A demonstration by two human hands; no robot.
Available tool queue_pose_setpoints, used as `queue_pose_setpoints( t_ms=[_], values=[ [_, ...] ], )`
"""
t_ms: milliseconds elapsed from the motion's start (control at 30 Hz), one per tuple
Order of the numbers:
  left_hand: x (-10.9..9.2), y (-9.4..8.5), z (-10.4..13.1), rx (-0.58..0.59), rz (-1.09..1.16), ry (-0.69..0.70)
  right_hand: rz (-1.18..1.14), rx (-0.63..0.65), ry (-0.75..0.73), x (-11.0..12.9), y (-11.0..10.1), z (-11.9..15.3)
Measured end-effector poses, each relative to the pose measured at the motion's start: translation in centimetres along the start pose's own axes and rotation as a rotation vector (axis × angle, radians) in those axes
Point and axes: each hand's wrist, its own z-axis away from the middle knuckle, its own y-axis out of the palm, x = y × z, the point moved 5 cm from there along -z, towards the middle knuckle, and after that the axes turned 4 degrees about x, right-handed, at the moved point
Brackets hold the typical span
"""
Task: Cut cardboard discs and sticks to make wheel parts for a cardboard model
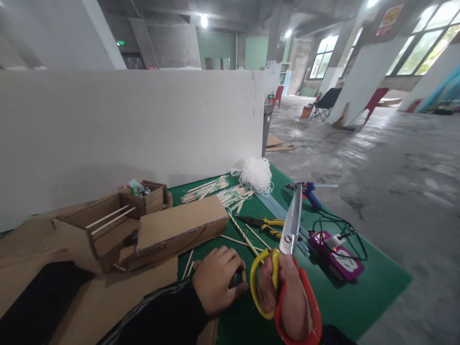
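Observation:
My right hand (293, 302) grips a pair of scissors (292, 225) with one yellow and one red handle loop. The blades point up and away, close together. Curled over the green tabletop, my left hand (220, 280) has its thumb near its fingers around a small dark thing that I cannot make out. Just beyond this hand is a cardboard box structure (183, 223), with two thin sticks across its open left part. Yellow-and-black pliers (266, 223) lie past the scissors, beside a twisted yellowish strand (244, 235) and loose wooden sticks (235, 240).
Packs of chopsticks (206, 188) and a white string heap (256, 175) lie at the back by a white partition (132, 124). A blue glue gun (311, 194) and a purple power strip (338, 256) with black cable occupy the right side. Flat cardboard (158, 282) lies at left.

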Motion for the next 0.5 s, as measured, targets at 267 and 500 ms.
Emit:
queue_pose_setpoints(
  t_ms=[267, 500],
  values=[
    [1.9, -11.4, 4.2, -0.268, 0.065, -0.064, -0.049, -0.031, 0.016, -0.6, -0.6, 0.9],
    [8.3, -21.9, 8.1, -0.603, -0.244, -0.661, 0.003, -0.052, 0.023, -1.0, -0.2, 1.2]
  ],
)
